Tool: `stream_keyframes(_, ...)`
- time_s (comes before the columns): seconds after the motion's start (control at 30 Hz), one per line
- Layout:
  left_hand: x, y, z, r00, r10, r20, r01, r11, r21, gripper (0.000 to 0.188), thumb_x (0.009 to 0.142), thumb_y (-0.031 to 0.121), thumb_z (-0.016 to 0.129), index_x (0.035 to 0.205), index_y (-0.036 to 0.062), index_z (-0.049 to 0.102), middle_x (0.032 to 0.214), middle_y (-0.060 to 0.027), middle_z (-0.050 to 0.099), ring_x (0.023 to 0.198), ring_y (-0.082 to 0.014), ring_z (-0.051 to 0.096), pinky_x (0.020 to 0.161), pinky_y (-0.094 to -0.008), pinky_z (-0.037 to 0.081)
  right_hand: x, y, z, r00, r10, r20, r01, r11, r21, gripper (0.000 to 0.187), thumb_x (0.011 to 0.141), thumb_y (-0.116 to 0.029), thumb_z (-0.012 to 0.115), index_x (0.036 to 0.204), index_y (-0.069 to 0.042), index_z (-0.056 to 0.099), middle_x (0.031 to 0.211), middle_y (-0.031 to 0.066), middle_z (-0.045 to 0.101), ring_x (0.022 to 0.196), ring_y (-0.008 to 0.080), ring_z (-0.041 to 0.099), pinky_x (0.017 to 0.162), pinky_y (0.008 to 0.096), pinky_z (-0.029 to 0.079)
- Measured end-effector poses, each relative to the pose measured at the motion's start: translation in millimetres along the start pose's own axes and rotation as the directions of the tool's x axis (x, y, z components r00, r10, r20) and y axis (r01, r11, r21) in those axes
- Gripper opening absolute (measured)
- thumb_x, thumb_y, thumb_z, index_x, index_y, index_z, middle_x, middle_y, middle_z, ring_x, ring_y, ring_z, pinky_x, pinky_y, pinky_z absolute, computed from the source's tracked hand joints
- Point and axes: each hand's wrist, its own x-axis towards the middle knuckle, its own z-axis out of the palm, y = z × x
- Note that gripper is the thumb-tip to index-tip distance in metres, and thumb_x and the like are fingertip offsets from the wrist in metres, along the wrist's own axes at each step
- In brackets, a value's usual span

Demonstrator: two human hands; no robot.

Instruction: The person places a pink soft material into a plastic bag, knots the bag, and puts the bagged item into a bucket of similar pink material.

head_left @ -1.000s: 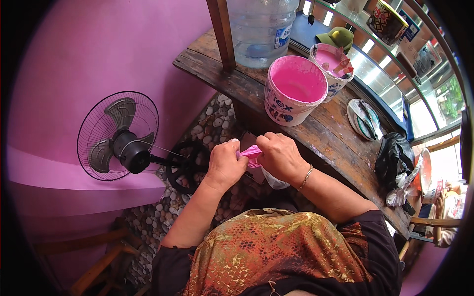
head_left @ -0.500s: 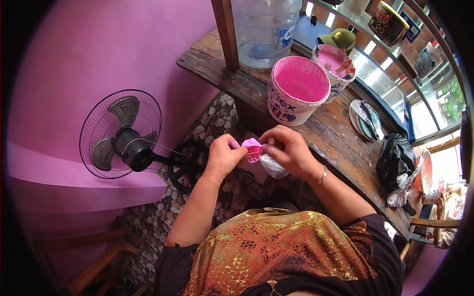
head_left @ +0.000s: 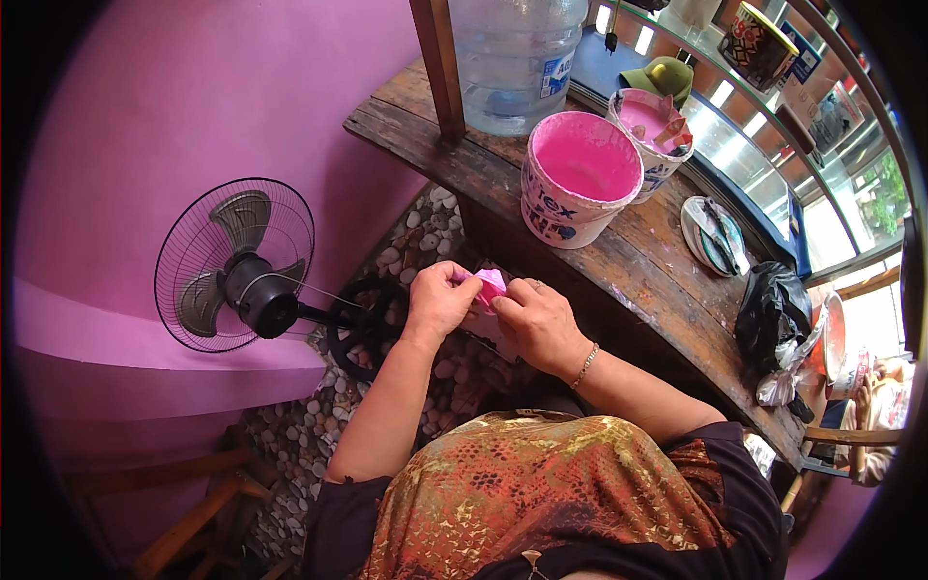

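Between my two hands is a small, bright pink, crumpled piece [head_left: 492, 281], thin like plastic or cloth; its kind I cannot tell. My left hand [head_left: 441, 298] pinches its left side between thumb and fingertips. Closed on its right edge is my right hand [head_left: 539, 324], with the fingers curled and a bracelet at the wrist. Both hands are held in front of my body, above the pebbles and beside the wooden table's edge. My right hand hides part of the pink piece.
A black fan [head_left: 256, 285] stands at the left by the pink wall. On the wooden table [head_left: 667, 280] are a bucket with pink insides [head_left: 561, 217], a smaller pink paint bucket [head_left: 662, 179], a water jug [head_left: 512, 68] and a black plastic bag [head_left: 773, 314]. Pebbles [head_left: 454, 387] cover the floor.
My right hand has turned and closed over the pink piece's right side. The whitish clear plastic that hung below that hand no longer shows. My left hand keeps its pinch.
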Motion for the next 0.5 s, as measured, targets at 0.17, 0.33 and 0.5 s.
stream_keyframes(0.17,15,-9,-1,0.999,0.000,-0.035,0.002,0.998,0.064,0.007,0.077,0.006,0.066,0.075,0.0015,0.062,0.068,-0.0044,0.062,0.056,-0.0100,0.058,0.050,-0.0271,0.053,4,-1,-6,0.998,0.009,0.058,-0.010,1.000,0.026,0.014,0.074,-0.013,0.066,0.085,-0.008,0.059,0.083,0.0089,0.052,0.079,0.0272,0.057,0.066,0.0388,0.049)
stream_keyframes(0.33,26,-20,-1,0.953,0.274,-0.131,-0.201,0.893,0.403,0.017,0.069,0.015,0.073,0.069,0.0002,0.064,0.066,-0.0122,0.065,0.060,-0.0221,0.064,0.060,-0.0335,0.053,12,3,-13,0.980,0.040,0.196,-0.048,0.998,0.035,0.013,0.078,-0.018,0.065,0.084,-0.006,0.061,0.083,0.0095,0.053,0.080,0.0278,0.058,0.067,0.0392,0.050)
stream_keyframes(0.5,35,-19,-10,0.924,0.341,-0.173,-0.236,0.864,0.445,0.017,0.065,0.016,0.074,0.067,0.0015,0.065,0.063,-0.0138,0.064,0.060,-0.0259,0.064,0.063,-0.0351,0.052,17,2,-19,0.965,0.006,0.261,-0.011,1.000,0.020,0.014,0.082,-0.019,0.062,0.085,-0.005,0.062,0.087,0.0098,0.053,0.084,0.0280,0.058,0.068,0.0394,0.051)
